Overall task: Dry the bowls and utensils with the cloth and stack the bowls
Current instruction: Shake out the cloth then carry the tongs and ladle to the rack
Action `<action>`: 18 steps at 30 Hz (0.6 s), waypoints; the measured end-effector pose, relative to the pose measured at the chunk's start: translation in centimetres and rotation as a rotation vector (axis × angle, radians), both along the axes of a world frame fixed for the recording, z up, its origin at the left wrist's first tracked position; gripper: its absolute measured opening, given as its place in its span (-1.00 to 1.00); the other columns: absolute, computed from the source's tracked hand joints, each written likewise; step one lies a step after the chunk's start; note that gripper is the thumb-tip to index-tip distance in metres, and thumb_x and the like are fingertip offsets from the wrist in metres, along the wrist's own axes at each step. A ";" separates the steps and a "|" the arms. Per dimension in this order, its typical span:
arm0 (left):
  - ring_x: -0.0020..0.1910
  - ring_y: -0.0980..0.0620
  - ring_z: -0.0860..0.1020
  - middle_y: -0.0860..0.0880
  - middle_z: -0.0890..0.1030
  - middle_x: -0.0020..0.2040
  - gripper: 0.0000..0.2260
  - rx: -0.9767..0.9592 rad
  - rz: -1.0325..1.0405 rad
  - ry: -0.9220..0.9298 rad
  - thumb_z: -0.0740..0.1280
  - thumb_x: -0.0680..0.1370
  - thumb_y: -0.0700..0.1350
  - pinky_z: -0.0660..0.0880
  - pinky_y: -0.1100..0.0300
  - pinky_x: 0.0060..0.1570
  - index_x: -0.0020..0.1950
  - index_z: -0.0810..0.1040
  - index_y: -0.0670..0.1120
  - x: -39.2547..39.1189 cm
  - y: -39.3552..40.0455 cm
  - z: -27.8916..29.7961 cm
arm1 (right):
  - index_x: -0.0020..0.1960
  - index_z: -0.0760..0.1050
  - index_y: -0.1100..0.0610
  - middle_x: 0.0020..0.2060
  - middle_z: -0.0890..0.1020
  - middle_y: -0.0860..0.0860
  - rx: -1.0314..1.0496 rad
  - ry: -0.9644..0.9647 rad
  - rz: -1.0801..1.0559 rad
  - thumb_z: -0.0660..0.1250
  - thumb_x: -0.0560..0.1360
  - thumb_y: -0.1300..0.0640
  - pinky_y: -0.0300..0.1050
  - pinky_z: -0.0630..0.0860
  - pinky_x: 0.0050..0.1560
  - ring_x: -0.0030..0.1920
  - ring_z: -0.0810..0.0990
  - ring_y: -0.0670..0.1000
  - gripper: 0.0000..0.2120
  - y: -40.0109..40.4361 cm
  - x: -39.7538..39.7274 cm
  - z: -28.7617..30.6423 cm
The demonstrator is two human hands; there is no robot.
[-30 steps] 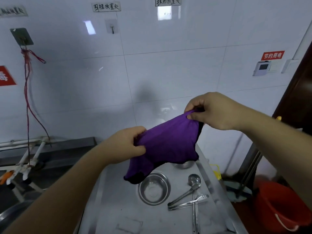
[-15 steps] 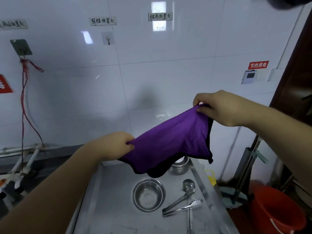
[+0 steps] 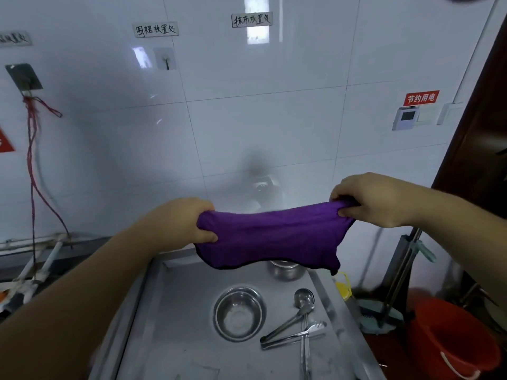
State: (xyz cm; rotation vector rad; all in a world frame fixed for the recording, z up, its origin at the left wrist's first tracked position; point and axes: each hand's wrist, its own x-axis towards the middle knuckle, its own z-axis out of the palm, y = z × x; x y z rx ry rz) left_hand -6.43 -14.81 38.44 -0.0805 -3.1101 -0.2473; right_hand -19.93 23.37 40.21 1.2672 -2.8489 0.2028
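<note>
Both hands pinch the purple cloth (image 3: 270, 237) taut above the bench (image 3: 175, 311): left hand (image 3: 182, 224) bunching one end, right hand (image 3: 367, 200) the other. It's soft, limp fabric, best gripped at the corners; the steel bowl (image 3: 239, 312) and utensils (image 3: 300, 325) wait toward the bench's right edge, likely slick.

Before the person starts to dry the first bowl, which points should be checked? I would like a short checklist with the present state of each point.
1. Cloth held firmly: ok. The left hand and the right hand each grip an end of the purple cloth.
2. Cloth spread out: ok, it is stretched between the hands above the steel table.
3. Near bowl free to pick up: ok, it stands upright and nothing touches it.
4. Far bowl free: cannot tell, the cloth hides part of it.
5. Utensils within easy reach: ok, they lie crossed to the right of the near bowl.
6. A free hand for the bowl: not ok, both hold the cloth.
</note>
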 end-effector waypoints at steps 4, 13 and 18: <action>-0.20 0.09 0.57 0.11 0.59 -0.21 -0.70 0.034 0.059 0.077 0.52 0.47 0.26 0.42 0.15 -0.23 -0.13 0.54 0.08 0.2 0.2 0.5 | -0.02 0.38 -0.04 -0.23 0.52 -0.15 -0.087 0.052 0.008 0.41 0.63 0.08 -0.29 0.30 -0.26 -0.23 0.48 -0.08 -0.80 -0.3 0.0 -1.0; -0.12 0.28 0.60 0.18 0.68 -0.15 -0.92 0.098 -0.002 -0.086 0.41 0.64 -0.07 0.44 0.37 -0.14 -0.03 0.66 0.10 1.1 -0.9 2.8 | -0.17 0.33 -0.06 -0.41 0.48 -0.16 -0.235 -0.231 0.021 0.48 0.30 -0.48 -0.23 0.35 -0.32 -0.38 0.37 -0.13 -0.43 -0.1 -0.1 -1.1; -0.22 0.10 0.66 0.06 0.73 -0.20 -0.89 0.303 0.016 -0.083 0.55 0.55 -0.09 0.55 0.13 -0.10 -0.12 0.65 -0.01 1.0 -1.9 3.4 | -0.13 0.44 -0.02 -0.34 0.56 -0.08 -0.296 -0.175 0.053 0.43 0.42 -0.39 -0.19 0.39 -0.30 -0.35 0.45 -0.09 -0.56 0.0 -0.3 -1.4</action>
